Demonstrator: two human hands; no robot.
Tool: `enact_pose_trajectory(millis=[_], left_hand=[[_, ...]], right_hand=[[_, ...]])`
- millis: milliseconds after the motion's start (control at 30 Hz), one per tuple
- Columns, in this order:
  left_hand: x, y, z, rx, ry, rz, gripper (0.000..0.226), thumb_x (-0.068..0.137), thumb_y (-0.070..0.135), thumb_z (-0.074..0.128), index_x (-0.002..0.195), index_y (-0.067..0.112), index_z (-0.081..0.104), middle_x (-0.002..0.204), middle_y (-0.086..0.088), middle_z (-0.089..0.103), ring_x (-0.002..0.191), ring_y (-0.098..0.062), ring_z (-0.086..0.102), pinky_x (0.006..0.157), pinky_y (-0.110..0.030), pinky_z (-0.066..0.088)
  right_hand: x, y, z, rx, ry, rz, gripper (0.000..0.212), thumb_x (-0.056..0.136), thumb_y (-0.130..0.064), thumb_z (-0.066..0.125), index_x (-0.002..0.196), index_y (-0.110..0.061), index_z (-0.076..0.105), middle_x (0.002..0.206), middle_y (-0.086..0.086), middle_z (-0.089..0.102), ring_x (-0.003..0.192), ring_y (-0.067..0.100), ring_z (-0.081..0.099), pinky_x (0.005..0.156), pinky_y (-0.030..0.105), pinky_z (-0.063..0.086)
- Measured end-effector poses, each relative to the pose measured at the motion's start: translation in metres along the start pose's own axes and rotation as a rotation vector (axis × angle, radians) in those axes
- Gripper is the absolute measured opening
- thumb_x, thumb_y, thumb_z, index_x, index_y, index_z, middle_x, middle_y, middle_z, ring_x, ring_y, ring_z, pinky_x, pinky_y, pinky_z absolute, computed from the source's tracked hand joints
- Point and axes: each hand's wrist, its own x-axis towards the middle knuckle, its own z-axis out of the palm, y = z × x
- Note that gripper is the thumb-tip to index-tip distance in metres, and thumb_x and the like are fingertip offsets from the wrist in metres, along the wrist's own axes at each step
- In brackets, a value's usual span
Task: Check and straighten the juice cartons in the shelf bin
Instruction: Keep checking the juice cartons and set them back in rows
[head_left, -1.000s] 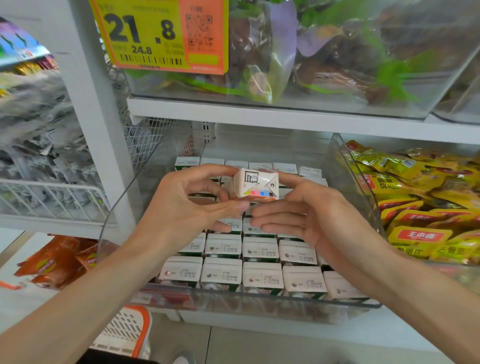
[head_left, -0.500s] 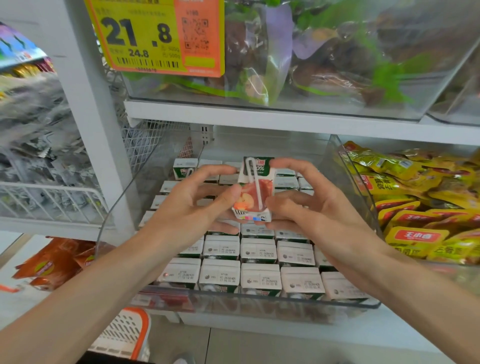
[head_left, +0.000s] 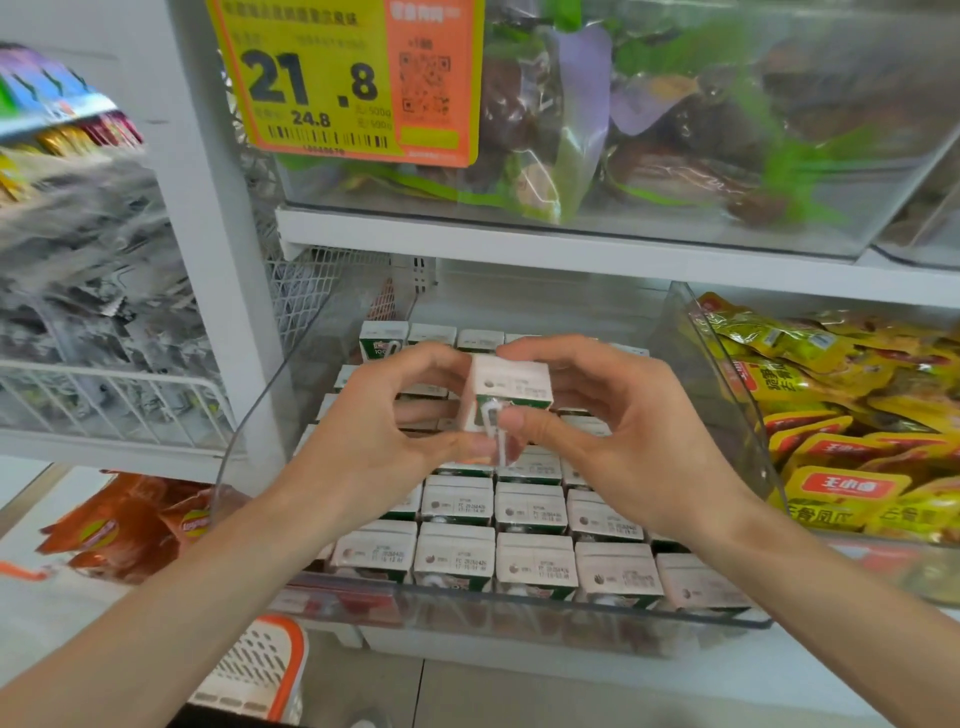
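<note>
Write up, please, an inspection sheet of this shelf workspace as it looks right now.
Surface: white shelf carrying a clear bin.
Job's things: juice cartons stand in rows in the bin, printed tops up. One lifted carton is held above them, top face up, its straw towards the camera.
Clutter: nothing seen.
Grippers: left hand and right hand both pinch the lifted carton, fingers on its sides and top, thumbs at its front.
Cables: nothing seen.
Surroundings: yellow snack packets to the right; price tag reading 21.8 above; bagged goods beside it; orange-rimmed basket below.
</note>
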Motion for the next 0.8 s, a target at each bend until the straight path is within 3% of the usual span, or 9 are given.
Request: enact_pose_trajectory(millis=[100,200,333,400,533,600,700,800], left_hand=[[-0.008,-0.009,-0.015,0.201,0.08,-0.081,0.053,0.073,0.025,0.092,0.115,0.041,0.062,0.106,0.012,0.069,0.093,-0.004,0.073,0.089,-0.026,0.061],[-0.018,-0.021,-0.031,0.487,0.131,-0.123,0.045,0.083,0.023,0.087,0.111,0.044,0.058,0.097,0.015,0.063,0.09,-0.006,0.064,0.092,-0.038,0.057],[-0.025,-0.023,-0.032,0.64,0.054,-0.079,0.028,0.089,0.026,0.08,0.114,0.033,0.069,0.111,0.008,0.067,0.105,-0.017,0.064,0.093,-0.034,0.052],[-0.026,-0.021,-0.031,0.677,0.04,-0.111,0.025,0.091,0.032,0.078,0.108,0.042,0.063,0.115,0.012,0.061,0.11,-0.011,0.058,0.093,-0.026,0.045],[-0.023,-0.019,-0.033,0.723,0.012,-0.133,0.019,0.094,0.039,0.075,0.107,0.045,0.062,0.122,0.013,0.056,0.121,-0.011,0.053,0.096,-0.026,0.042],[-0.023,-0.018,-0.034,0.726,0.005,-0.12,0.02,0.095,0.039,0.074,0.113,0.042,0.066,0.125,0.012,0.056,0.125,-0.012,0.052,0.098,-0.026,0.041],[-0.022,-0.019,-0.035,0.716,0.002,-0.1,0.021,0.096,0.04,0.072,0.117,0.041,0.066,0.121,0.015,0.051,0.128,-0.012,0.049,0.095,-0.022,0.036],[-0.023,-0.021,-0.035,0.718,0.0,-0.094,0.022,0.097,0.039,0.071,0.119,0.04,0.065,0.121,0.014,0.05,0.128,-0.012,0.048,0.091,-0.02,0.031]], right_hand=[[0.013,0.0,0.009,-0.005,0.035,0.005,0.036,0.088,-0.011,0.083,0.119,-0.025,0.073,0.111,-0.01,0.08,0.104,0.005,0.076,0.095,0.021,0.058],[0.031,0.004,0.027,-0.008,0.072,0.038,0.033,0.09,-0.009,0.082,0.118,-0.024,0.072,0.109,-0.011,0.08,0.102,0.004,0.076,0.094,0.023,0.06],[0.066,0.008,0.056,-0.048,0.112,0.041,0.033,0.091,-0.012,0.082,0.121,-0.018,0.072,0.112,-0.008,0.078,0.104,0.007,0.075,0.094,0.03,0.061],[0.085,0.009,0.07,-0.063,0.132,0.04,0.034,0.092,-0.013,0.082,0.124,-0.014,0.072,0.116,-0.005,0.076,0.106,0.01,0.074,0.095,0.033,0.06],[0.115,0.017,0.09,-0.121,0.112,0.056,0.033,0.091,-0.015,0.083,0.122,-0.016,0.073,0.113,-0.015,0.071,0.094,-0.013,0.066,0.087,0.011,0.054],[0.124,0.023,0.093,-0.179,0.042,0.088,0.033,0.09,-0.015,0.084,0.122,-0.018,0.073,0.109,-0.015,0.071,0.089,-0.013,0.067,0.082,0.009,0.055],[0.128,0.031,0.096,-0.288,-0.081,0.109,0.031,0.089,-0.016,0.086,0.117,-0.023,0.074,0.109,-0.011,0.073,0.092,0.002,0.073,0.086,0.021,0.061],[0.128,0.039,0.1,-0.432,-0.115,0.1,0.031,0.089,-0.021,0.086,0.118,-0.022,0.076,0.118,-0.006,0.07,0.1,0.01,0.067,0.097,0.034,0.059]])
